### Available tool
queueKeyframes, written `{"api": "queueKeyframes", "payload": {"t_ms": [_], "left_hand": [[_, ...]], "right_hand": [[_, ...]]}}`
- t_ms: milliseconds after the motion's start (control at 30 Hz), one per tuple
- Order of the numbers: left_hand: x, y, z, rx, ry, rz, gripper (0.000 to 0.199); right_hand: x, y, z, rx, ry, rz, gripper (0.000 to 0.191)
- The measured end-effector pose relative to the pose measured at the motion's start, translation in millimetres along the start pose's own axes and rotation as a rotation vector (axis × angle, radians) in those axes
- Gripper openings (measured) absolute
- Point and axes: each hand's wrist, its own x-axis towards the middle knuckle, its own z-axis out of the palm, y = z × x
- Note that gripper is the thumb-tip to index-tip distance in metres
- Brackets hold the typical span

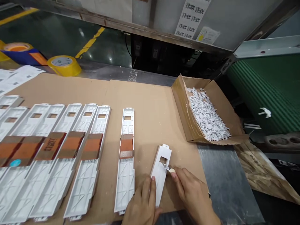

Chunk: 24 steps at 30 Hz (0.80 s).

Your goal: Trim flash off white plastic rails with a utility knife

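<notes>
The panel [159, 178] lies smooth face up on the cardboard [150, 106], nearer the person than the box [187, 115] and to the left of it. The right hand [193, 190], nearer the person than the box, pinches a knife [167, 168] by its pale handle between thumb and forefinger, the other fingers bent behind. The left hand [143, 201], farther left of the box, lays its fingers close together along the panel's left edge, thumb by the near end; whether they clamp it or only press, I cannot tell.

The step in hand seems to be fine blade work at the near edge of the window [163, 160]; the tip is at or just beside that edge, too small to tell which. To do it well, keep the left hand's pressure firm and even so the panel cannot skid, and keep its fingertips out of the blade's line. Short, light strokes from the fingers should serve better than a push from the wrist, since a slip would likely score the smooth face. A low blade angle would help too.

A ribbed strip [125, 178] bearing a brown block [127, 145] lies left of the box, apart from the panel; leaving that gap gives the left hand room.
</notes>
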Motion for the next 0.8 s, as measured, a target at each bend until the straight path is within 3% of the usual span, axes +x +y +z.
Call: {"api": "queueKeyframes", "payload": {"t_ms": [167,333,533,800], "left_hand": [[0,-1,-1.6,-0.007,-0.032,0.024,0.065],[5,2,1.2,0.010,-0.035,0.064,0.072],[4,5,5.6,0.054,-0.006,0.082,0.060],[-3,6,18.8,0.107,0.047,0.136,0.050]], "right_hand": [[-2,0,3,-0.002,-0.004,0.033,0.038],[5,2,2,-0.132,0.021,0.071,0.041],[8,8,0,-0.230,0.015,0.086,0.044],[12,12,0,-0.181,0.044,0.052,0.044]]}}
